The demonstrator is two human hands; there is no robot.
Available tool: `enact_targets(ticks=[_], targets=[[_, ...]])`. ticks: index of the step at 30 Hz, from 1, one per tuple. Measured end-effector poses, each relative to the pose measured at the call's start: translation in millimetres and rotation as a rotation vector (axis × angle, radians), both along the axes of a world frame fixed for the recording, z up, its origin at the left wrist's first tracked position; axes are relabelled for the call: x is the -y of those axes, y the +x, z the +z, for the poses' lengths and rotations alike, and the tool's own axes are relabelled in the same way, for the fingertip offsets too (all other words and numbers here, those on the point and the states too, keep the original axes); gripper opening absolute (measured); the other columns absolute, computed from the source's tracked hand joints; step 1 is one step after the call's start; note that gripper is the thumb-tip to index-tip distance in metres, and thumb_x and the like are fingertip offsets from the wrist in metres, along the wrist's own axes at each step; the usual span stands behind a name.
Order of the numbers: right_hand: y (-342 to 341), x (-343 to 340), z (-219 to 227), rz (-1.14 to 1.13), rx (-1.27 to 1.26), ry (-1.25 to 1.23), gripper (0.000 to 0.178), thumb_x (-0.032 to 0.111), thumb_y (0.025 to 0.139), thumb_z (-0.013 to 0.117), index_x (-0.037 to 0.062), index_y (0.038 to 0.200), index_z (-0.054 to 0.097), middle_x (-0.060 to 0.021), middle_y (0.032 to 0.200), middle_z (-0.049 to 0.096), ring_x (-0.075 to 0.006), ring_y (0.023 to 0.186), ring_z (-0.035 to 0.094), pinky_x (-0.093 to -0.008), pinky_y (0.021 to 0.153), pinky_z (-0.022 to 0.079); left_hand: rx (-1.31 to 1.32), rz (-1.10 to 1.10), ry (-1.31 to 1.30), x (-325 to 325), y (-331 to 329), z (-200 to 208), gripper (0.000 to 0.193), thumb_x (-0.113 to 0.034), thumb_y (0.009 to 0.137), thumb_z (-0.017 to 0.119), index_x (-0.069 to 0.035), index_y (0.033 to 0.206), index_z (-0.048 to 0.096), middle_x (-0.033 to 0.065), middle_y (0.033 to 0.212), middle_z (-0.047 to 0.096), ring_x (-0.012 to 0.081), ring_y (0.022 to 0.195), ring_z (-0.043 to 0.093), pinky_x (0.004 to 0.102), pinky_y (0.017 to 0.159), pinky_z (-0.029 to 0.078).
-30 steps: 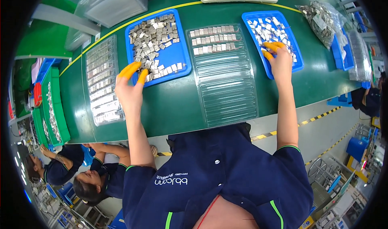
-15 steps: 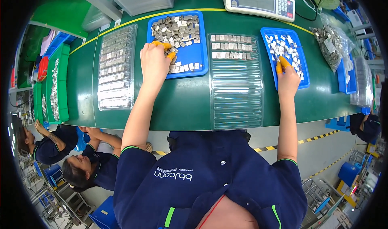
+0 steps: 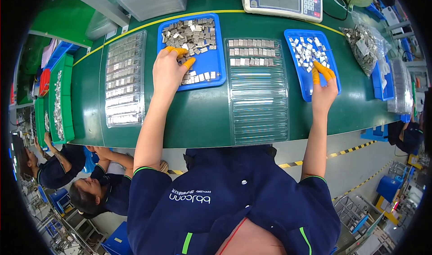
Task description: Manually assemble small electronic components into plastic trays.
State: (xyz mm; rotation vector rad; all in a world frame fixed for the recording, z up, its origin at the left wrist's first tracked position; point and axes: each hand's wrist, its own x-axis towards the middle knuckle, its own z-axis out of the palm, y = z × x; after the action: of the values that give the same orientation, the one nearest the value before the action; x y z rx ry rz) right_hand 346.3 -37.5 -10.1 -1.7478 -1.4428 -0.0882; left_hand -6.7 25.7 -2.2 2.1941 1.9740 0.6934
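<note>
Both hands slid back: left hand (image 3: 167, 71) on blue tray (image 3: 211, 63), right hand (image 3: 325, 89) at smaller tray (image 3: 300, 81).

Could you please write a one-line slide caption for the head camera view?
Left hand and right hand pick small metal parts from two blue trays beside a clear slotted tray.

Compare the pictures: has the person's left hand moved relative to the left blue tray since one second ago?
Yes. The left hand has moved from the near-left corner of the left blue tray inward, over the pile of metal pieces.
</note>
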Motion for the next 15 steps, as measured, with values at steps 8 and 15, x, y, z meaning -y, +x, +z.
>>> enact_targets(ticks=[8, 15], targets=[[-4.8, 7.5, 2.5, 0.034, -0.111, -0.027, 0.020, 0.000, 0.074, 0.064, 0.0036, 0.094, 0.067, -0.0095, 0.091, 0.063, -0.0211, 0.084, 0.059, -0.0288, 0.077, 0.044, -0.036, 0.030, 0.107, -6.7, -2.1, -20.8, 0.025, -0.018, 0.067, 0.072, 0.000, 0.083, 0.066, 0.0114, 0.088, 0.060, 0.0264, 0.085, 0.056, 0.0347, 0.074, 0.047], [-13.8, 13.1, 6.8, 0.040, -0.216, 0.013, 0.019, -0.001, 0.076, 0.063, 0.0017, 0.094, 0.066, -0.0088, 0.091, 0.062, -0.0188, 0.086, 0.057, -0.0278, 0.078, 0.043, -0.088, -0.103, 0.101, -0.1, -0.1, -17.5, 0.020, -0.011, 0.069, 0.069, -0.001, 0.085, 0.066, 0.0116, 0.084, 0.061, 0.0272, 0.089, 0.054, 0.0345, 0.078, 0.045]])
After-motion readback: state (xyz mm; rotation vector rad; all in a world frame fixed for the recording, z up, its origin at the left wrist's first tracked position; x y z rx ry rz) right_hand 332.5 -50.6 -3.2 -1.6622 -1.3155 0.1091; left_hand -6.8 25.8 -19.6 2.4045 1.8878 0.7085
